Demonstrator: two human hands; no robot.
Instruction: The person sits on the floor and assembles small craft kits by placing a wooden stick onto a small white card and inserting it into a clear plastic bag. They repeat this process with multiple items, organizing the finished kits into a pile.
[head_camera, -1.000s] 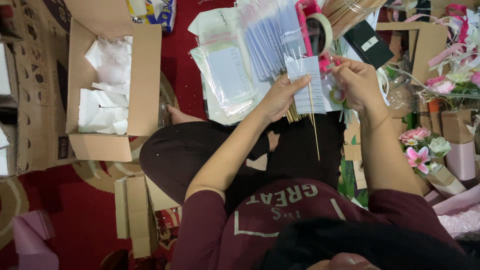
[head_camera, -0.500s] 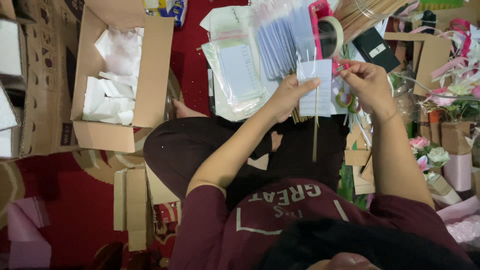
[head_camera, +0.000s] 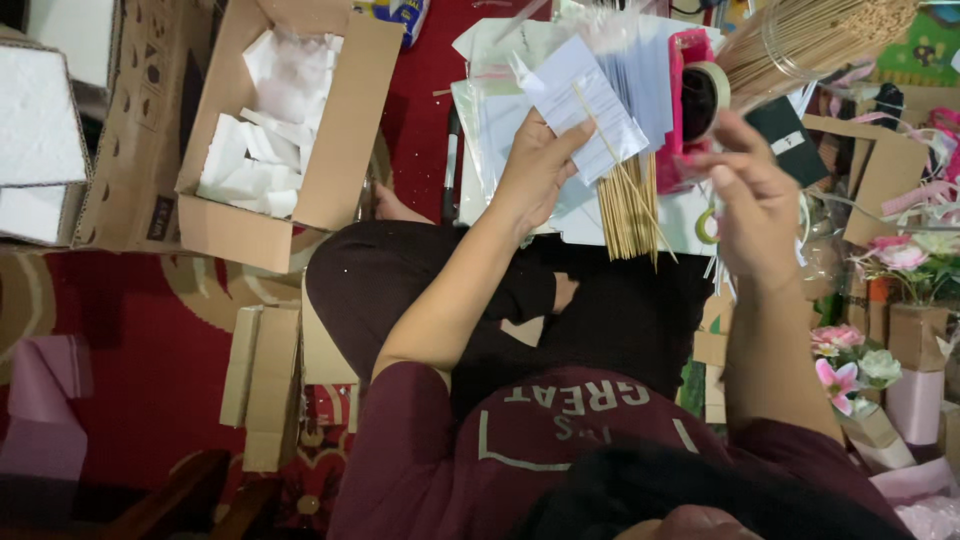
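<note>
A light, flimsy paper card (head_camera: 585, 95) on its thin, brittle stick (head_camera: 620, 170) is pinched by the left hand (head_camera: 535, 170); the right hand (head_camera: 750, 195) seems open, holding nothing.

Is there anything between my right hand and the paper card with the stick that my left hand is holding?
Nothing visible. The right hand is raised beside the tape dispenser, and only open air separates it from the paper card and its wooden stick in the left hand.

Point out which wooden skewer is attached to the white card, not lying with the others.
The single skewer running diagonally across the white card in the left hand. The other skewers lie bundled on the lap below it.
</note>
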